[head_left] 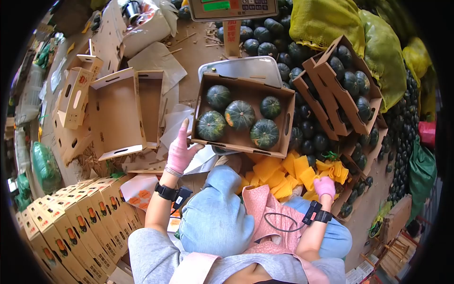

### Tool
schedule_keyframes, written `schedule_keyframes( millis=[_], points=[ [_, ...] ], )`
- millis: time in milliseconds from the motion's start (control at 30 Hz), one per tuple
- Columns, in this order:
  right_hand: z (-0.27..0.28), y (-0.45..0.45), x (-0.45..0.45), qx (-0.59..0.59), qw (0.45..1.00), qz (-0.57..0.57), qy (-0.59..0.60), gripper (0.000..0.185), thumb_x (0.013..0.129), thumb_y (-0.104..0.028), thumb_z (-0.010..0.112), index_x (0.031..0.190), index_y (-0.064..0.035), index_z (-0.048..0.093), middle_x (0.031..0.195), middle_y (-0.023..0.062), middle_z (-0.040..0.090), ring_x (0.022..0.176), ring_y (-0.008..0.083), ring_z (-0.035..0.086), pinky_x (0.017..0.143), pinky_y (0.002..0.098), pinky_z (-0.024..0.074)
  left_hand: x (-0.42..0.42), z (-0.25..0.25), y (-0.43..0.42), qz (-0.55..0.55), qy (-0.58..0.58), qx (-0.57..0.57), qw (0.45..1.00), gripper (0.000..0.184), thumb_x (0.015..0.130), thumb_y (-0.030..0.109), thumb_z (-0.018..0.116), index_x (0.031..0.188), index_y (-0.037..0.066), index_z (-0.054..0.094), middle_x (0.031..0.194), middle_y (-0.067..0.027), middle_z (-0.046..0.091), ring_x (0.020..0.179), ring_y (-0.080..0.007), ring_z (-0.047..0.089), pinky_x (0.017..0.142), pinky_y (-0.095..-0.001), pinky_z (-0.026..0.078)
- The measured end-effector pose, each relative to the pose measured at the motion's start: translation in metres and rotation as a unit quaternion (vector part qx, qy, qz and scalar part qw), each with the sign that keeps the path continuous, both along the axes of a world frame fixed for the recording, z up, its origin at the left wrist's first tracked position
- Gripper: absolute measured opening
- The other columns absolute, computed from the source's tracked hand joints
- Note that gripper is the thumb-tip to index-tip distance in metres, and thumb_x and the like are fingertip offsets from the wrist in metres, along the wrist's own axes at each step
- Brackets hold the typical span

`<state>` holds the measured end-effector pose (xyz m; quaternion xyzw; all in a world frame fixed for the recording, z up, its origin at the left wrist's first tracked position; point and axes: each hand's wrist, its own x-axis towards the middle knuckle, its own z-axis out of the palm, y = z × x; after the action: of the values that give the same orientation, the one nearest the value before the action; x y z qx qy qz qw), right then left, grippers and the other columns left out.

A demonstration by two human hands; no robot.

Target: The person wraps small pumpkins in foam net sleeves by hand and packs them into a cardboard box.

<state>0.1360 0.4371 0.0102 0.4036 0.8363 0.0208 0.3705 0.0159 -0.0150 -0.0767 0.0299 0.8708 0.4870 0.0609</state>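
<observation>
A cardboard box holds several dark green squashes and sits tilted on the scale's metal platform. My left hand, in a pink glove, is at the box's near left corner with thumb and fingers spread. My right hand, also gloved in pink, is closed at the edge of a pile of yellow packing sheets by my right knee. Its fingers appear pressed on a yellow sheet, though their tips are partly hidden.
An open carton lies at left, above a row of printed boxes. Stacked trays of squashes lean at right beside yellow mesh bags. Loose squashes cover the floor behind the scale display.
</observation>
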Motion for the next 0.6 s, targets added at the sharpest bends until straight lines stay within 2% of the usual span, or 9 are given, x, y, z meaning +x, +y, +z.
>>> schedule_keyframes(
  millis=[133,167,233,267,300,367,433,500,600],
  points=[
    [-0.006,0.003,0.005,0.121,0.946,0.131,0.271,0.023,0.074,-0.026,0.06,0.082,-0.0047,0.06,0.083,0.0184,0.061,0.082,0.0375,0.061,0.074,0.0451,0.0483,-0.016,0.013,0.006,-0.034,0.083,-0.097,0.991,0.098,0.061,0.016,0.083,0.143,0.014,0.028,0.092,-0.0147,0.067,0.08,-0.0307,0.066,0.067,-0.036,0.053],
    [-0.009,0.0,-0.003,0.125,0.928,0.128,0.325,0.019,0.073,-0.022,0.061,0.079,-0.0047,0.056,0.079,0.0173,0.059,0.078,0.0376,0.06,0.071,0.0447,0.0479,-0.018,0.012,0.004,-0.028,-0.003,-0.127,0.992,0.098,0.059,0.022,0.084,0.141,0.013,0.031,0.105,-0.016,0.064,0.096,-0.0324,0.062,0.079,-0.0399,0.051],
    [0.014,-0.027,-0.031,0.068,0.917,0.091,0.382,0.016,0.073,-0.014,0.061,0.081,-0.0053,0.05,0.075,0.0159,0.056,0.074,0.0356,0.059,0.066,0.0424,0.0475,-0.032,0.05,0.017,-0.082,0.239,-0.244,0.936,0.098,0.056,0.032,0.084,0.138,0.009,0.035,0.122,-0.0171,0.054,0.113,-0.0347,0.052,0.094,-0.0451,0.042],
    [0.035,-0.05,-0.046,0.023,0.9,0.071,0.429,0.016,0.072,-0.01,0.061,0.082,-0.0057,0.049,0.074,0.015,0.054,0.072,0.0345,0.059,0.065,0.0416,0.0473,-0.031,0.062,0.025,-0.102,0.269,-0.2,0.936,0.097,0.054,0.039,0.083,0.134,0.006,0.038,0.133,-0.0167,0.044,0.123,-0.0366,0.04,0.103,-0.0486,0.033],
    [0.049,-0.077,-0.059,-0.024,0.878,0.05,0.476,0.017,0.072,-0.006,0.061,0.083,-0.0061,0.048,0.073,0.0141,0.052,0.07,0.0334,0.058,0.063,0.0407,0.0471,-0.036,0.086,0.038,-0.121,0.308,-0.135,0.934,0.081,0.059,0.038,0.083,0.124,0.005,0.048,0.12,-0.0157,0.054,0.111,-0.0338,0.051,0.096,-0.0444,0.04],
    [0.051,-0.125,-0.076,-0.108,0.794,0.125,0.585,0.021,0.07,-0.003,0.062,0.086,-0.007,0.049,0.077,0.013,0.053,0.07,0.0326,0.06,0.062,0.0413,0.0479,-0.032,0.094,0.038,-0.257,0.044,0.057,0.964,0.069,0.068,0.049,0.077,0.112,0.001,0.055,0.11,-0.0141,0.059,0.099,-0.0278,0.058,0.086,-0.0368,0.046],
    [0.039,-0.171,-0.082,-0.226,0.739,0.166,0.612,0.029,0.068,-0.001,0.063,0.093,-0.0074,0.049,0.084,0.0135,0.055,0.072,0.0334,0.06,0.063,0.0415,0.0488,-0.04,0.096,0.044,-0.377,-0.162,0.175,0.895,0.063,0.073,0.054,0.071,0.106,0.002,0.056,0.089,-0.0121,0.059,0.083,-0.0245,0.059,0.076,-0.033,0.048],
    [0.033,-0.21,-0.089,-0.366,0.703,0.174,0.584,0.04,0.068,0.001,0.065,0.103,-0.0077,0.047,0.087,0.0141,0.055,0.075,0.0337,0.061,0.064,0.0413,0.0493,-0.034,0.099,0.056,-0.361,-0.134,0.243,0.89,0.064,0.074,0.057,0.069,0.104,0.001,0.054,0.084,-0.0111,0.057,0.078,-0.0229,0.058,0.072,-0.033,0.047],
    [0.027,-0.242,-0.095,-0.491,0.652,0.096,0.569,0.048,0.069,0.0,0.067,0.11,-0.007,0.043,0.087,0.0138,0.055,0.077,0.0323,0.06,0.067,0.0378,0.0496,-0.026,0.102,0.051,-0.255,-0.135,0.188,0.939,0.044,0.082,0.04,0.066,0.098,0.001,0.053,0.082,-0.0103,0.056,0.073,-0.0189,0.055,0.066,-0.0312,0.045]
  ],
)
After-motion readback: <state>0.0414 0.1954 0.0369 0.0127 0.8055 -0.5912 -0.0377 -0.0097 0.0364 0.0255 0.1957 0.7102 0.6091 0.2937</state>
